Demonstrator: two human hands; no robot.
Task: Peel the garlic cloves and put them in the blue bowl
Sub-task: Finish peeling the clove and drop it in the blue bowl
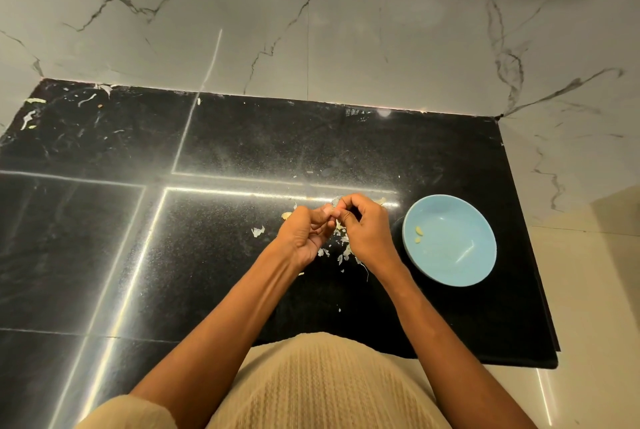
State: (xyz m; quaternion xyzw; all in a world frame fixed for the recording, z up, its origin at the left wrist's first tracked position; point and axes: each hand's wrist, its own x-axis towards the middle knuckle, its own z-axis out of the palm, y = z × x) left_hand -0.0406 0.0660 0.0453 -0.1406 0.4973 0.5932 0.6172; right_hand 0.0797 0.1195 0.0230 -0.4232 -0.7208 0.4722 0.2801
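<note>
My left hand (306, 232) and my right hand (363, 227) meet fingertip to fingertip over the black counter, both pinching a small garlic clove (333, 213) that is mostly hidden between the fingers. The blue bowl (450, 241) stands just right of my right hand and holds two pale peeled pieces (418, 233) near its left side. Loose garlic skins (341, 248) lie scattered on the counter under and between my hands. Another pale garlic piece (286, 216) lies left of my left hand.
The black granite counter (214, 238) ends at a marble wall behind and at an edge on the right, just past the bowl. A few scraps (31, 115) lie at the far left corner. My beige knitted top fills the bottom of the view.
</note>
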